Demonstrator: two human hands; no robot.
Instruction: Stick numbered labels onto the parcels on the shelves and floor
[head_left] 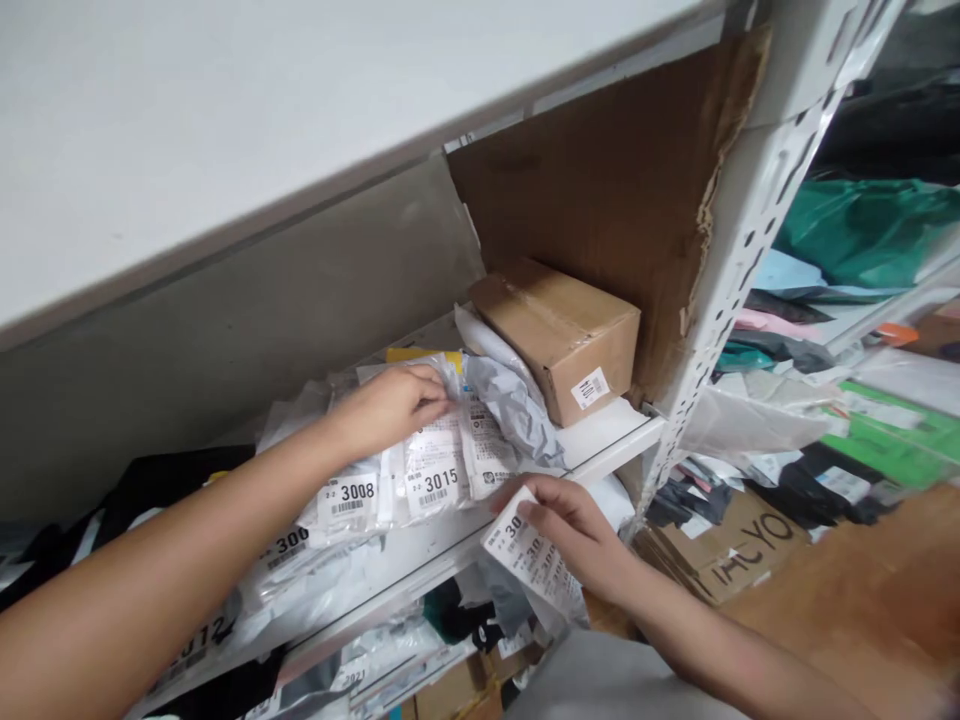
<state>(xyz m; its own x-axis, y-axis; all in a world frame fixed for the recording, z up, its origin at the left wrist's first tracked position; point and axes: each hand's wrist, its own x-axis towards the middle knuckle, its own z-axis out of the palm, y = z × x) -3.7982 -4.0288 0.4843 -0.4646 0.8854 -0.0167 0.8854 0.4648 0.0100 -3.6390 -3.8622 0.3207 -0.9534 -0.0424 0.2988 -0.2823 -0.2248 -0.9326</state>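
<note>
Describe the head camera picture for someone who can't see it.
A person's left hand is at labelled plastic packages on a white shelf; the right hand holds a sheet of numbered labels. A cardboard box stands near the shelf's right end.

One view is on record, taken from my head. It faces forward and downward onto a shelf board (604, 432), whose front edge runs obliquely, rising toward the right. The upper board (262, 130), close to the lens, fills the top left. My left hand (394, 408) and right hand (576, 528) appear at near range. Past the perforated upright (750, 245), the view reaches the floor (877, 590) at lower right.
</note>
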